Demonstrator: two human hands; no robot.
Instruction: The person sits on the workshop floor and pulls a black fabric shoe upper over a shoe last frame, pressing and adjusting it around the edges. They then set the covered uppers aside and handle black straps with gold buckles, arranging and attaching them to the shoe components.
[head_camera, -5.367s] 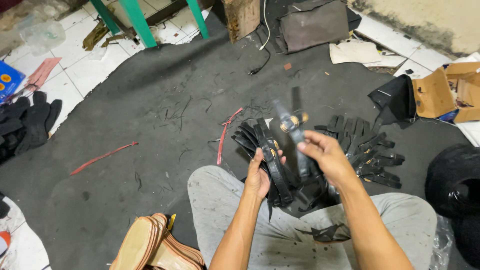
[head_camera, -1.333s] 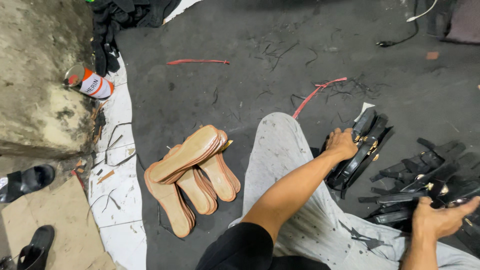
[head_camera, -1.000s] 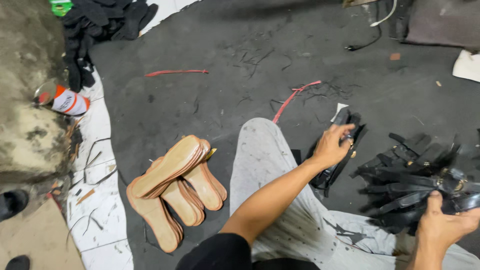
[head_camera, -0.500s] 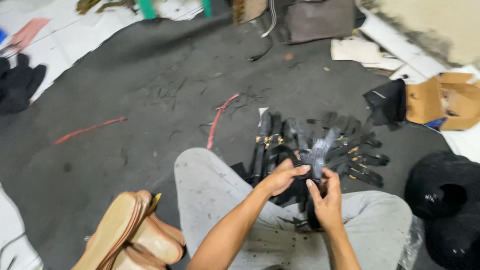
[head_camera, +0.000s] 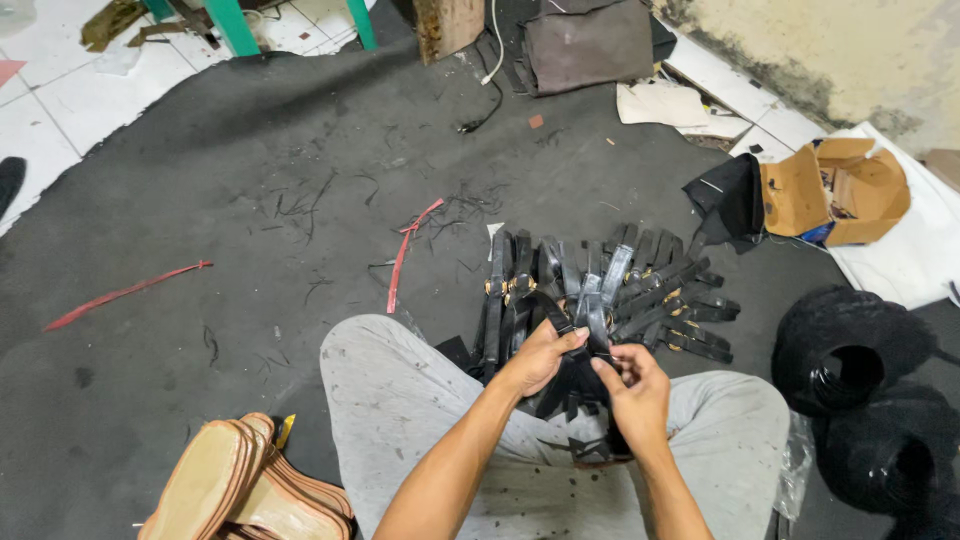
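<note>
Nearest the camera, a stack of tan sandal soles (head_camera: 235, 490) lies by the left knee on the dark floor mat (head_camera: 230, 200). Above the lap in grey trousers, the left hand (head_camera: 535, 358) and right hand (head_camera: 632, 385) meet — both pinch one black strap (head_camera: 590, 318), the fingers of each curled narrow around it, thumbs pressing on top. Just beyond the hands a fan of black straps with gold buckles (head_camera: 610, 285) spreads over the mat, touching the held piece. To the right sit black rolls of material (head_camera: 850, 360); to the left lie thin red strips (head_camera: 405, 255). Farther off — an open cardboard box (head_camera: 835, 190), a brown bag (head_camera: 590, 40) and green stool legs (head_camera: 235, 25).
</note>
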